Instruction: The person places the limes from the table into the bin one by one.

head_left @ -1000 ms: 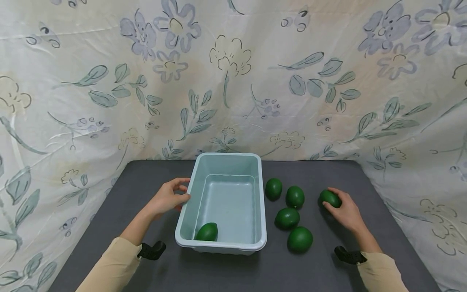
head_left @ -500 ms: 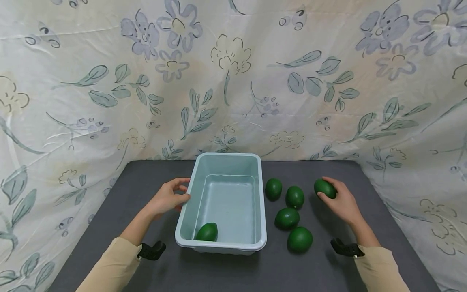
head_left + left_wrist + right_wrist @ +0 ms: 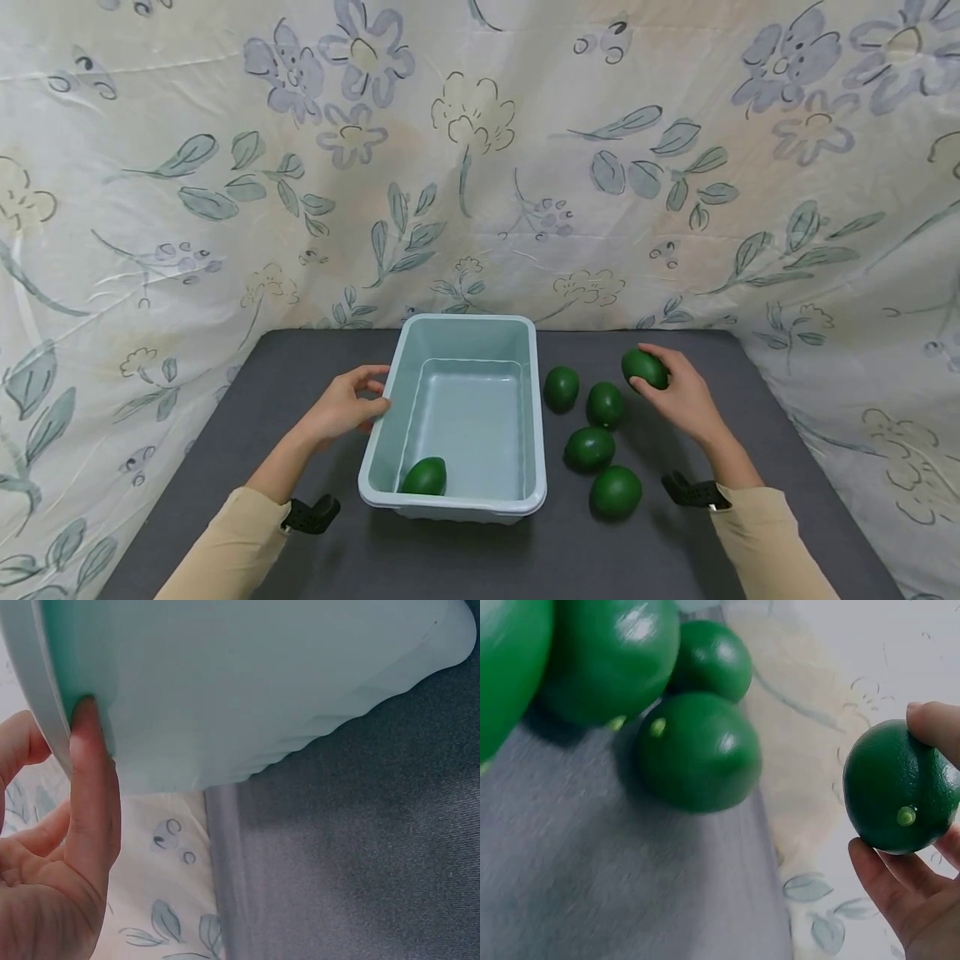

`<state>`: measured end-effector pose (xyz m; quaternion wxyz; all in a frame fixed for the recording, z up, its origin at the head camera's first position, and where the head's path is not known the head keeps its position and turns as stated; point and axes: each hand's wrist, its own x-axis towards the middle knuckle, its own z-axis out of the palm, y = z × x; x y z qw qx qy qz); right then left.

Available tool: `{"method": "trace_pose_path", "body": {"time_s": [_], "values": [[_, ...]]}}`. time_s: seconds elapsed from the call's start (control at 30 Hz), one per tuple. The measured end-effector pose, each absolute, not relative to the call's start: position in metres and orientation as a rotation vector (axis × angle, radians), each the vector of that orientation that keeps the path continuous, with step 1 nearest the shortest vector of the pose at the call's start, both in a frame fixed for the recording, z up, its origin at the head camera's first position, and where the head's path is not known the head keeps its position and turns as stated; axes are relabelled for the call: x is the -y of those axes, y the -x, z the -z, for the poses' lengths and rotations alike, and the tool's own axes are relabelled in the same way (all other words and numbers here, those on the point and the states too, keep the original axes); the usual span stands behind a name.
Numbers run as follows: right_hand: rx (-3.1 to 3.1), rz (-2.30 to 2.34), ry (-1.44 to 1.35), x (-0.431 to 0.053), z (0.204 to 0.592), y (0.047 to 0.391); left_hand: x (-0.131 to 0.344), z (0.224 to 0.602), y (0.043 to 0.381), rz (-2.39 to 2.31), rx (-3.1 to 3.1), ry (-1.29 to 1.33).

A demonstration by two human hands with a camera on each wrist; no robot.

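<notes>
Pinched in the right hand (image 3: 677,395), raised above the surface (image 3: 322,354): an oval green fruit (image 3: 642,367), dark and glossy, with a small pale nub. Set upright on the surface, touched at its left rim by the left hand (image 3: 347,406): a pale blue box (image 3: 480,417), rectangular and open-topped. Inside, in the near left corner: a single fruit (image 3: 424,477), matching in colour. Right of the box, grouped closely: four more fruits (image 3: 589,450).

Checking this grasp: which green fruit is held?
The rightmost fruit, in the right hand; four others lie on the table, one in the bin.
</notes>
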<state>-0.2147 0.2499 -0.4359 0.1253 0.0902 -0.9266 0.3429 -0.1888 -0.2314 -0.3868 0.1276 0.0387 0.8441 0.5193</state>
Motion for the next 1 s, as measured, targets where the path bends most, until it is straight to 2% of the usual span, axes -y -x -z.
{"method": "trace_pose_path", "body": {"time_s": [1.0], "values": [[2.631, -1.219, -0.477, -0.170, 0.386, 0.239, 0.234, 0.387, 0.192, -1.495, -2.454, -0.133]]}}
